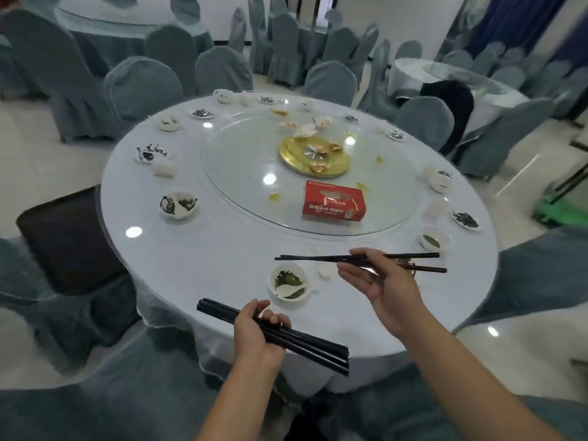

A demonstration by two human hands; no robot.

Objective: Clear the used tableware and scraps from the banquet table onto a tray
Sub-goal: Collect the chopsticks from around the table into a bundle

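My left hand (257,332) grips a thick bundle of black chopsticks (305,345) over the near edge of the round white table (191,249). My right hand (381,281) holds a few more black chopsticks (311,258), level above the table. Between my hands sits a white bowl (288,286) with greens and a spoon in it. Other used bowls (178,203) and small dishes (465,219) ring the table's rim. Paper scraps (305,128) lie on the glass turntable (254,160). A dark tray (68,240) rests on a chair at the left.
A red tissue box (333,202) and a gold centre disc (313,157) sit on the turntable, with oily spots around. Chairs in grey-blue covers (143,87) surround the table. More tables stand behind. A green cart (560,208) is at the right.
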